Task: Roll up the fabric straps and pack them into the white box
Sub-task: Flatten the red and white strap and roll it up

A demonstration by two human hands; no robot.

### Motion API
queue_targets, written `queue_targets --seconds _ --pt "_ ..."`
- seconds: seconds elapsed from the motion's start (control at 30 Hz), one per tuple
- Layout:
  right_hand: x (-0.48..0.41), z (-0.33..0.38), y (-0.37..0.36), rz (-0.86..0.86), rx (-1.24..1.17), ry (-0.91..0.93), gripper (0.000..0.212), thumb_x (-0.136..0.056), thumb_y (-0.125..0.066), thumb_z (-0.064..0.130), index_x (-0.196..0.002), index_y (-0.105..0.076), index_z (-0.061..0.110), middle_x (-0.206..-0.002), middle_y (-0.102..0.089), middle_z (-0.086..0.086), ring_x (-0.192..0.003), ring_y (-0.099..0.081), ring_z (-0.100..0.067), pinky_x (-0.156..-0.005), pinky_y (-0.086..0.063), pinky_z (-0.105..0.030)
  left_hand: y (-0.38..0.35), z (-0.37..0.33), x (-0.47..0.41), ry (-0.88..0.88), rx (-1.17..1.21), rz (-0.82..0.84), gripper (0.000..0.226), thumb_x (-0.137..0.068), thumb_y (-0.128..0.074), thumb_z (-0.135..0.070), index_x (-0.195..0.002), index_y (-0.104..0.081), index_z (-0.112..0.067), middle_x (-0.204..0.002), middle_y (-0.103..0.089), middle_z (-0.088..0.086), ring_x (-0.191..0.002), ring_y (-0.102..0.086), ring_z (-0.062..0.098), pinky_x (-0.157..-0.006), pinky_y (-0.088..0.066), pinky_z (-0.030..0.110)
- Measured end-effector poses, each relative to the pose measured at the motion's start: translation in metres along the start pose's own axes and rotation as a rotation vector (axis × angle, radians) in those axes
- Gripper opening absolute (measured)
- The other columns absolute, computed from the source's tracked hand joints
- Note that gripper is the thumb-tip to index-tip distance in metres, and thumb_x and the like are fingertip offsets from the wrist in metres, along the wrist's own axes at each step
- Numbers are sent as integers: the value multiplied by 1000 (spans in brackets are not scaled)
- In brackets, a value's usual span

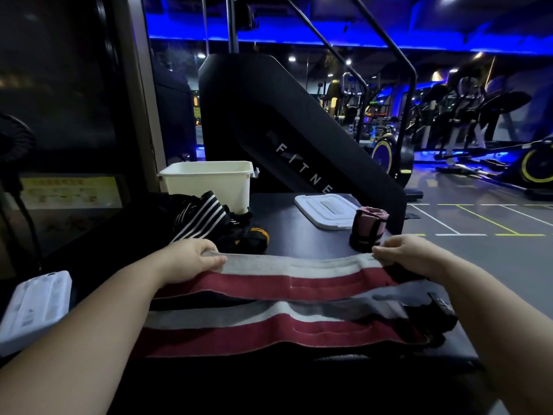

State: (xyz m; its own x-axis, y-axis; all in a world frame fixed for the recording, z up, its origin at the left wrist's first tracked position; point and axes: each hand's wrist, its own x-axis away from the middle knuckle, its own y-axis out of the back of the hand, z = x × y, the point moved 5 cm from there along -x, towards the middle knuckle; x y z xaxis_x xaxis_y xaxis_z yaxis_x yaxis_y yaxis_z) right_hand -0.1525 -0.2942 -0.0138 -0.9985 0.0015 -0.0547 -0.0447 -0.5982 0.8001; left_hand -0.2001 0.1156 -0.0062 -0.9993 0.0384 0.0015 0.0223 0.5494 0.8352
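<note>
Left grip point(191, 259) and right grip point(410, 253) (the person's bare hands): each pinches the far edge of the red, white and black strap point(299, 280), fingers curled over its white band. The strap is held stretched between them across the near part of the dark counter point(302, 232). Just nearer the camera, a second length in the same colours point(269, 327) lies flat; whether it is a separate strap or the same one folded back cannot be told. Just beyond the right grip a rolled pink-and-black strap point(369, 229) stands on end, just beside the white lid point(326, 209) lying flat behind it. Beyond the left grip lies a loose heap of black-and-white striped straps point(203, 217), with a black-and-yellow bundle point(254, 238) at its right. The white box point(209, 184) stands uncovered at the far left of the counter, behind the heap. A white ribbed plastic piece point(33, 307) lies at the near left. A black stair machine point(284, 130) rises behind the counter.
</note>
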Motion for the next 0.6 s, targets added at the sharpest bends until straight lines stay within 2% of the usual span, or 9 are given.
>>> queue_targets --seconds 0.13,0.23,0.3,0.4,0.5,0.6 --pt "21 -10 -11 126 66 -6 40 -89 -65 42 -62 -55 14 -57 -48 1 -54 -42 -14 -57 -33 -27 -10 10 15 12 26 90 23 -90 -61 -47 -83 -68 -27 -79 -69 -9 -79 -64 7 -67 -44 22" --pt "37 -10 -14 144 165 12 41 -89 -65 43 -62 -52 15 -56 -47 5 -53 -41 -11 -54 -32 -26 -14 12 22 2 29 116 27 -90 -60 -48 -78 -67 -25 -68 -64 -11 -67 -60 4 -64 -43 21" --pt "45 -10 -15 141 260 33 41 -89 -63 45 -62 -53 16 -57 -49 8 -54 -44 -8 -54 -33 -23 -15 13 25 -4 -34 129 32 -90 -59 -50 -71 -62 -25 -59 -56 -13 -58 -52 2 -60 -40 19" --pt "53 -11 -19 121 416 97 42 -91 -57 52 -64 -51 20 -63 -51 6 -62 -47 -5 -59 -34 -21 -19 16 26 20 -238 163 42 -85 -59 -61 -68 -55 -23 -63 -52 -10 -61 -50 7 -60 -39 23" --pt "58 -18 -28 85 479 126 43 -93 -47 59 -69 -49 23 -69 -51 7 -74 -52 -13 -69 -41 -29 -24 20 33 66 -462 143 46 -79 -56 -71 -70 -54 -25 -66 -55 -11 -63 -52 7 -58 -38 23" --pt "61 -23 -35 71 506 141 39 -94 -40 59 -76 -50 26 -82 -49 11 -94 -54 -15 -85 -44 -37 -28 25 37 75 -407 77 43 -76 -58 -71 -74 -55 -27 -74 -59 -11 -69 -56 7 -61 -43 24"
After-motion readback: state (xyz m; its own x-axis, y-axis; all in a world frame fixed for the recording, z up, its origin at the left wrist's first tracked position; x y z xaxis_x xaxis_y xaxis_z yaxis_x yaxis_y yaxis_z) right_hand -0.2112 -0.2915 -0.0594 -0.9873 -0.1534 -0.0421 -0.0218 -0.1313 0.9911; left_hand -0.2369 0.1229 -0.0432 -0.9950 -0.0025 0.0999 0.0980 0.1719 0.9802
